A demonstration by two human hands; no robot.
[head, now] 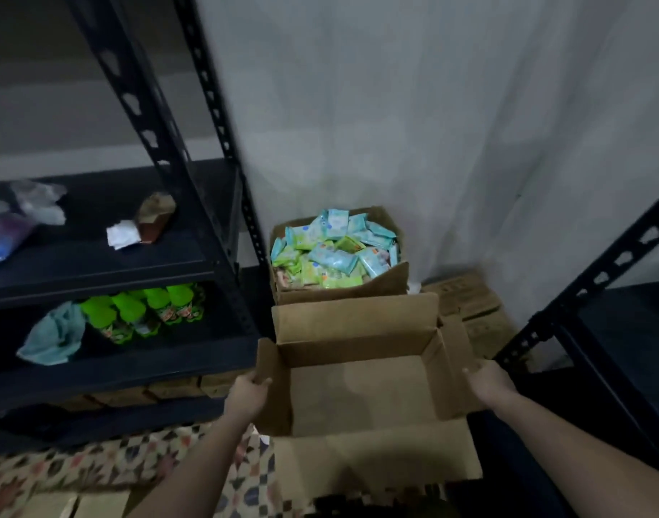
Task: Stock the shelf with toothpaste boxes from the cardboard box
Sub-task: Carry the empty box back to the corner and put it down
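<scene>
Cardboard box (361, 390): open, flaps spread, interior seen bare; no toothpaste boxes are visible in it, so it is judged emptied and carried. Left of it, its side flap is gripped by the left hand (247, 396); the right hand (488, 379) is pressed to the opposite wall, fingers hidden. Beyond it: a second carton (380, 284) heaped with packets. Far left of it: shelf (96, 263), green-capped bottles (152, 308) below.
</scene>
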